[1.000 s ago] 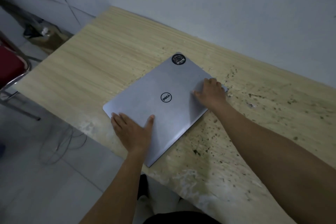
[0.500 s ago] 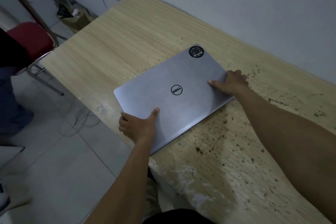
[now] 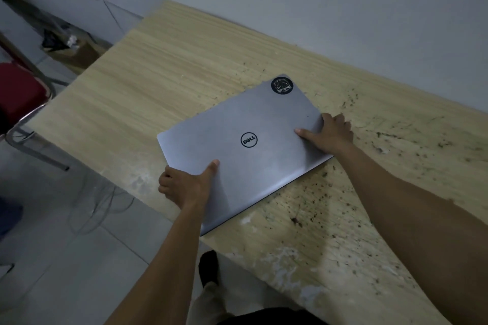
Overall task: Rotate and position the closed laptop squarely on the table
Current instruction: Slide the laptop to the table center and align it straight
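A closed silver laptop point(image 3: 253, 119) with a round black logo and a black sticker at its far corner lies on the light wooden table point(image 3: 163, 82), turned at an angle to the table's edges. Its near-left part hangs over the table's front edge. My left hand point(image 3: 184, 185) grips that overhanging left edge, thumb on the lid and fingers curled under. My right hand point(image 3: 330, 132) grips the right edge, thumb on the lid, fingers wrapped around the side.
A grey wall runs along the table's far side. The table's right part is stained and speckled point(image 3: 343, 219). A red chair point(image 3: 18, 95) with metal legs stands on the tiled floor at left, with cables point(image 3: 100, 208) lying beside the table and a cardboard box point(image 3: 71, 53) in the corner.
My left hand went from lying flat on the lid to gripping the laptop's left edge. My right hand slid to the right edge. The laptop has turned slightly.
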